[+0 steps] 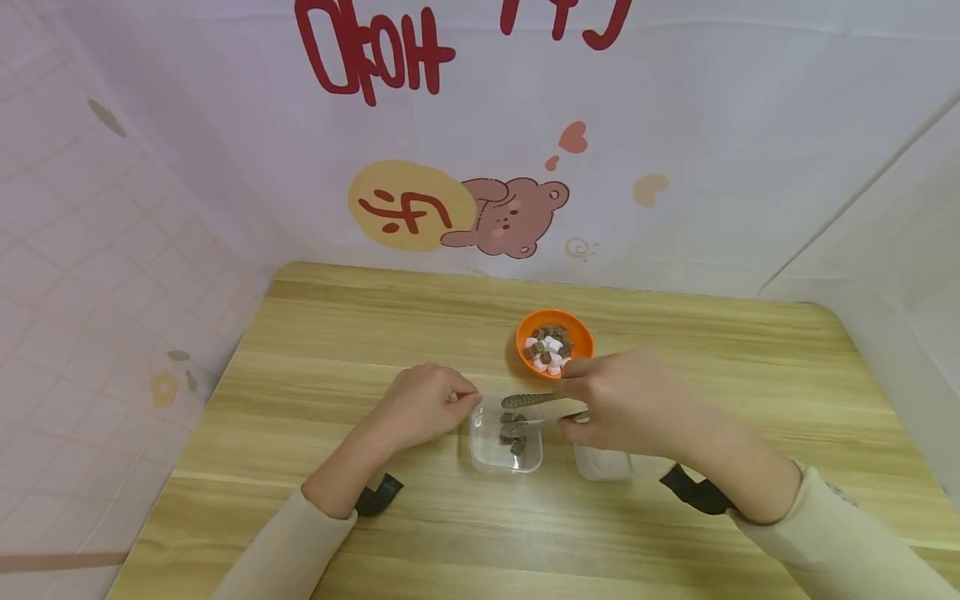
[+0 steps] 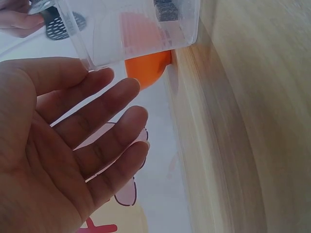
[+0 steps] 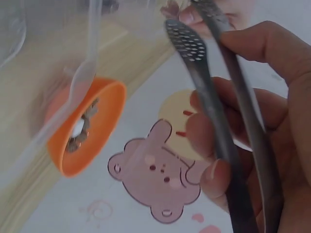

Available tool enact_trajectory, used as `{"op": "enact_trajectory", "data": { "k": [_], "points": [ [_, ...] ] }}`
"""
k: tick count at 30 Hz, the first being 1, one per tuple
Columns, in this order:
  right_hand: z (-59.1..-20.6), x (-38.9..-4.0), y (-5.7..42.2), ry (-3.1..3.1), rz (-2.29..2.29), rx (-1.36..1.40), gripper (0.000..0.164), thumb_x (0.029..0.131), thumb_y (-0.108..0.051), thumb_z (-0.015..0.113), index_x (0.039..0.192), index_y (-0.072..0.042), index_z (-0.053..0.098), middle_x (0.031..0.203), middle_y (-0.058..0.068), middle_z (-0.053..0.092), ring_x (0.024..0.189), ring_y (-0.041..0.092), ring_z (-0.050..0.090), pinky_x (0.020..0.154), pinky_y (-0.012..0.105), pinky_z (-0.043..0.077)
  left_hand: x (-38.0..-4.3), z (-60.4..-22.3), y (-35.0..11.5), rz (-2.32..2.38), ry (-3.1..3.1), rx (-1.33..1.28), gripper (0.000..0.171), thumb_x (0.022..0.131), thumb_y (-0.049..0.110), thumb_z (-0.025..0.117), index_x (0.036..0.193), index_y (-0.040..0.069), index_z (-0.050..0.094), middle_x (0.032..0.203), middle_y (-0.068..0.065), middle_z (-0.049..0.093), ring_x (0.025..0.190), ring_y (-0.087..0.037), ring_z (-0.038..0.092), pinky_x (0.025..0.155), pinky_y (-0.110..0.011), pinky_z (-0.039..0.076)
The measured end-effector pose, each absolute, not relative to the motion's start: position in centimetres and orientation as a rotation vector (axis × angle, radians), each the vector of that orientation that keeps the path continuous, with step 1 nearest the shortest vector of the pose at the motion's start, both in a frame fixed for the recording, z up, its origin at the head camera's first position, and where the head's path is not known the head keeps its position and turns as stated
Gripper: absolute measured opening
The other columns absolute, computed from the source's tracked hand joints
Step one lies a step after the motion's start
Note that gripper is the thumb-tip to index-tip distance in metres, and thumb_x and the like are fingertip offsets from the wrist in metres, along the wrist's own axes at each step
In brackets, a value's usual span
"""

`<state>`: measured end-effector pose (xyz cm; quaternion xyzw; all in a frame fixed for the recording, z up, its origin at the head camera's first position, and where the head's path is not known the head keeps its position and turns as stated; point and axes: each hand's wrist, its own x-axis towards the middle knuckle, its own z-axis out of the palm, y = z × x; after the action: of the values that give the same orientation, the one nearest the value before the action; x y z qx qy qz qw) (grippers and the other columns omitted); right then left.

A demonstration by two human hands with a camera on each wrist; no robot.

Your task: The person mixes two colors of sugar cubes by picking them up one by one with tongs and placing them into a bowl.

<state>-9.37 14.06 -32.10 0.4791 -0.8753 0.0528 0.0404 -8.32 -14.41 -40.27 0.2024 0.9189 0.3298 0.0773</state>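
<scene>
My left hand (image 1: 422, 408) pinches the corner of a clear plastic container (image 1: 483, 454) between thumb and forefinger; in the left wrist view its other fingers (image 2: 112, 160) are spread. Several brown cubes (image 1: 517, 447) lie inside that container. In my right hand (image 1: 630, 404) I hold metal tongs (image 3: 221, 121) with perforated tips. The tips stand apart over the container, and no piece shows between them in the right wrist view. Just behind sits an orange bowl (image 1: 527, 322) with brown cubes and pink-and-white pieces (image 1: 553, 345), its near right rim partly hidden by my right hand.
A second clear plastic container (image 1: 602, 465) stands to the right, partly under my right hand. The wood-grain table (image 1: 337, 333) ends at the back against a white printed cloth (image 1: 675, 242). Black bands (image 1: 378, 495) show at both wrists.
</scene>
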Motion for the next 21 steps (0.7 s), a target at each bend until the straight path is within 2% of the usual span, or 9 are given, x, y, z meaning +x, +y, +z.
{"op": "enact_trajectory", "data": {
  "k": [4, 9, 15, 21],
  "points": [
    [-32.8, -9.1, 13.0, -2.701, 0.115, 1.484, 0.019, 0.076, -0.026, 0.081, 0.073, -0.019, 0.064, 0.068, -0.014, 0.04, 0.052, 0.004, 0.031, 0.048, 0.023, 0.032, -8.4, -40.4, -14.4, 0.977, 2.766, 0.614, 0.014, 0.099, 0.021, 0.073, 0.103, 0.016, 0.086, 0.093, 0.007, 0.077, 0.061, -0.006, 0.053, 0.057, -0.029, 0.044],
    [-33.4, -8.8, 11.7, -2.715, 0.035, 1.504, 0.028, 0.072, -0.022, 0.08, 0.065, -0.02, 0.053, 0.065, -0.012, 0.042, 0.051, 0.006, 0.033, 0.047, 0.025, 0.035, -8.3, -40.4, -14.5, 0.977, 2.773, 0.62, 0.013, 0.098, 0.022, 0.074, 0.102, 0.018, 0.086, 0.097, 0.006, 0.078, 0.064, -0.005, 0.055, 0.058, -0.029, 0.045],
    [-33.7, -8.3, 10.1, -2.739, -0.133, 1.508, 0.029, 0.069, -0.016, 0.08, 0.06, -0.018, 0.052, 0.065, -0.008, 0.046, 0.052, 0.01, 0.038, 0.046, 0.026, 0.035, -8.3, -40.3, -14.6, 0.984, 2.766, 0.63, 0.014, 0.098, 0.022, 0.073, 0.103, 0.016, 0.085, 0.092, 0.008, 0.077, 0.06, -0.005, 0.052, 0.057, -0.028, 0.043],
    [-34.3, -7.7, 8.8, -2.618, -0.317, 1.538, 0.028, 0.07, -0.011, 0.079, 0.056, -0.018, 0.056, 0.062, -0.004, 0.052, 0.049, 0.01, 0.038, 0.042, 0.025, 0.031, -8.3, -40.3, -14.7, 0.997, 2.754, 0.629, 0.014, 0.098, 0.021, 0.073, 0.104, 0.014, 0.085, 0.089, 0.009, 0.076, 0.056, -0.005, 0.048, 0.053, -0.027, 0.039]
  ]
}}
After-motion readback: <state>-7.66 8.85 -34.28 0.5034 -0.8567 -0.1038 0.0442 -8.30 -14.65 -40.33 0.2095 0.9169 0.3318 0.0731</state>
